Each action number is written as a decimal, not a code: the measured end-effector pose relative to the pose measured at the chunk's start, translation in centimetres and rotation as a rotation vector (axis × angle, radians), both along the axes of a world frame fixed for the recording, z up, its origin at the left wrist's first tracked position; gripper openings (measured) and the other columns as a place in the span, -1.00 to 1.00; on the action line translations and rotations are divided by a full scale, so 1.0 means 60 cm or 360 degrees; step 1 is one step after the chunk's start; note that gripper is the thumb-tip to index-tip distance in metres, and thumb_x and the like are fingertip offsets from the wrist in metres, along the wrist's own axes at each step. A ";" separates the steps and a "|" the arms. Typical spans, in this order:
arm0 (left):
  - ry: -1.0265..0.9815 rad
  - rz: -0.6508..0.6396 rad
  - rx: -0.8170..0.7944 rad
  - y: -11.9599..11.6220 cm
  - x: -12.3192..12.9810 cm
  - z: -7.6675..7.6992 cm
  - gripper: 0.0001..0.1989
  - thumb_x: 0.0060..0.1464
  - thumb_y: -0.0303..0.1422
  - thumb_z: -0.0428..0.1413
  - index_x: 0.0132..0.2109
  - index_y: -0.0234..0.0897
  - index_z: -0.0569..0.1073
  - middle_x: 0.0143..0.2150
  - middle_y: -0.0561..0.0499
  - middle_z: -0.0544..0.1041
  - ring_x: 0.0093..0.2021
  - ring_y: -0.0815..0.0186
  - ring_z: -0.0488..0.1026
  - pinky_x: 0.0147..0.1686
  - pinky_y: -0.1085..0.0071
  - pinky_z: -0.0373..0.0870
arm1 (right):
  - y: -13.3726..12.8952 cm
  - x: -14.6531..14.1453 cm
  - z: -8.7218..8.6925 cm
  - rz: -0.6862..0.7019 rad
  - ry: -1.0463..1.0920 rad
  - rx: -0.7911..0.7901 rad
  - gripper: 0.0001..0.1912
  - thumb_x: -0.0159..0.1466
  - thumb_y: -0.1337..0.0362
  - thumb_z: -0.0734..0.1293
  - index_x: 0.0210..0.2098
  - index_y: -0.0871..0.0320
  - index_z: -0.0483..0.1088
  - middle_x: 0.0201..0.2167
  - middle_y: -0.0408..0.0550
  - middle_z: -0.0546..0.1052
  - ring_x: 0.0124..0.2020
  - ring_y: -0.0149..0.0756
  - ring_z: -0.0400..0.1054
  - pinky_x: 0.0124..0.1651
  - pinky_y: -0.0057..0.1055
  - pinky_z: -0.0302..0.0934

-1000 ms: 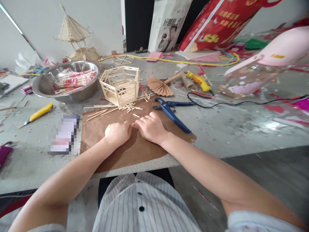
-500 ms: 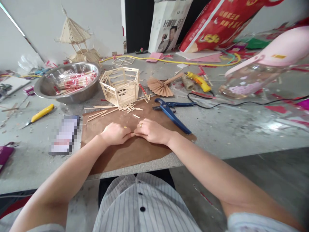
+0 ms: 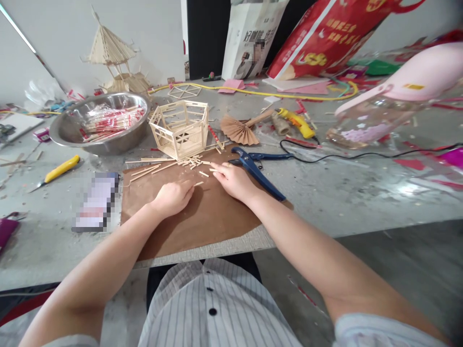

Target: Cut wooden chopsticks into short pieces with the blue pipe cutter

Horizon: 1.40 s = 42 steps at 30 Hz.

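My left hand (image 3: 174, 197) is closed over the brown sheet (image 3: 202, 224), with a short wooden stick (image 3: 198, 183) jutting from its fingertips. Farther forward and to the right, my right hand (image 3: 234, 182) is pinched at the fingertips around a small pale wooden stick piece (image 3: 212, 169). Loose cut sticks (image 3: 193, 161) lie just beyond the hands. Behind them stands a six-sided wooden stick frame (image 3: 180, 130). Beside my right hand rests a blue-handled cutter (image 3: 261, 176), partly hidden by the hand.
On the left are a steel bowl (image 3: 103, 144) of packed sticks, a yellow utility knife (image 3: 61, 168) and a phone (image 3: 96, 200). A stick pavilion (image 3: 112, 53) stands behind. A paper fan (image 3: 240, 130), yellow glue gun (image 3: 298, 123) and pink-lidded bottle (image 3: 394, 101) are at right.
My hands were together over the brown sheet and have parted. The right hand has moved forward to the loose pieces; the left has shifted slightly left, its stick now showing.
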<state>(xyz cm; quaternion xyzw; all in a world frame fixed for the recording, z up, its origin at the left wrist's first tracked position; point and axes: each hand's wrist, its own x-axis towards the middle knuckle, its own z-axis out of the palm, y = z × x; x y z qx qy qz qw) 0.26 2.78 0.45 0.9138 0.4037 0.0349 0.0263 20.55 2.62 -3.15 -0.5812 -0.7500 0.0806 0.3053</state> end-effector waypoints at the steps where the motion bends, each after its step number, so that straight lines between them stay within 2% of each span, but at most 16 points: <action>1: -0.0025 -0.0003 -0.0003 0.000 0.000 -0.001 -0.67 0.11 -0.28 -0.27 -0.22 -0.26 0.34 -0.36 -0.02 0.45 -0.35 0.30 0.40 -0.41 0.45 0.25 | 0.003 0.000 -0.001 0.0003 0.0059 0.0010 -0.59 0.17 0.34 0.09 0.02 0.23 0.21 -0.19 0.06 0.44 -0.19 -0.26 0.31 -0.16 -0.36 0.16; 4: -0.0136 -0.0005 -0.0035 0.000 -0.001 -0.004 -0.68 0.10 -0.31 -0.23 -0.07 -0.20 0.31 -0.22 -0.01 0.45 -0.24 0.32 0.40 -0.31 0.46 0.27 | 0.007 0.002 -0.001 0.0044 0.0221 0.0021 -0.49 0.13 0.43 0.08 0.10 0.20 0.08 -0.13 0.03 0.41 -0.22 -0.32 0.32 -0.17 -0.38 0.18; 7: -0.0274 0.0053 -0.0068 0.003 -0.002 -0.007 -0.66 0.09 -0.31 -0.19 0.00 -0.09 0.28 -0.13 0.04 0.44 -0.18 0.32 0.39 -0.24 0.45 0.28 | 0.003 0.005 0.005 0.0049 0.0327 0.0072 -0.58 0.12 0.39 0.13 -0.01 0.18 0.24 -0.16 0.02 0.43 -0.28 -0.35 0.33 -0.21 -0.41 0.20; 11: -0.0429 0.0131 -0.0102 0.004 -0.001 -0.010 -0.67 0.06 -0.30 -0.15 -0.02 -0.11 0.32 -0.18 0.04 0.48 -0.23 0.31 0.42 -0.28 0.45 0.30 | -0.011 -0.001 0.016 0.0183 0.0383 0.0056 -0.74 0.12 0.29 0.19 -0.22 0.19 0.39 -0.33 -0.04 0.48 -0.39 -0.38 0.33 -0.30 -0.43 0.21; 15: -0.0536 0.0111 -0.0136 0.002 0.004 -0.010 -0.67 0.05 -0.30 -0.13 -0.04 -0.15 0.33 -0.21 0.03 0.49 -0.28 0.33 0.43 -0.29 0.46 0.30 | -0.020 -0.012 0.022 0.0372 0.0388 0.0015 -0.75 0.10 0.27 0.24 -0.23 0.17 0.39 -0.38 -0.07 0.48 -0.41 -0.39 0.33 -0.32 -0.44 0.20; 21: -0.0560 0.0051 -0.0147 -0.002 0.013 -0.018 -0.70 0.07 -0.28 -0.15 -0.11 -0.17 0.37 -0.27 0.05 0.49 -0.30 0.35 0.42 -0.31 0.48 0.30 | -0.020 -0.016 0.022 0.0443 0.0403 0.0031 -0.84 0.11 0.28 0.23 -0.33 0.15 0.39 -0.37 -0.09 0.49 -0.36 -0.38 0.33 -0.29 -0.45 0.17; 26: -0.0519 0.0127 -0.0129 -0.001 0.009 -0.017 -0.68 0.07 -0.23 -0.17 -0.10 -0.16 0.36 -0.29 0.05 0.49 -0.33 0.35 0.42 -0.32 0.47 0.29 | -0.019 -0.011 0.023 0.0364 0.0541 -0.0054 -0.84 0.12 0.26 0.22 -0.38 0.18 0.38 -0.46 -0.12 0.46 -0.45 -0.42 0.30 -0.36 -0.48 0.16; 35: -0.0405 0.0215 -0.0161 0.004 0.000 -0.005 -0.66 0.07 -0.21 -0.19 -0.22 -0.22 0.41 -0.41 0.01 0.48 -0.42 0.36 0.39 -0.41 0.49 0.24 | -0.011 0.007 0.016 0.0166 0.0722 -0.0083 -0.81 0.09 0.22 0.22 -0.35 0.20 0.34 -0.47 -0.11 0.43 -0.48 -0.44 0.26 -0.38 -0.46 0.15; 39: -0.0437 0.0221 -0.0195 0.004 0.001 -0.005 -0.66 0.09 -0.22 -0.21 -0.28 -0.25 0.41 -0.49 0.03 0.44 -0.49 0.40 0.36 -0.45 0.51 0.21 | -0.006 0.013 0.010 0.0102 0.0763 -0.0037 -0.72 0.08 0.19 0.23 -0.24 0.20 0.30 -0.47 -0.11 0.42 -0.50 -0.44 0.26 -0.39 -0.46 0.16; 42: -0.0482 0.0204 -0.0240 0.006 -0.001 -0.005 -0.64 0.09 -0.20 -0.23 -0.29 -0.26 0.39 -0.52 0.05 0.42 -0.51 0.42 0.34 -0.46 0.52 0.20 | -0.005 0.021 0.015 -0.0049 0.0672 0.0071 -0.73 0.11 0.18 0.19 -0.25 0.21 0.30 -0.47 -0.08 0.42 -0.49 -0.43 0.27 -0.39 -0.45 0.17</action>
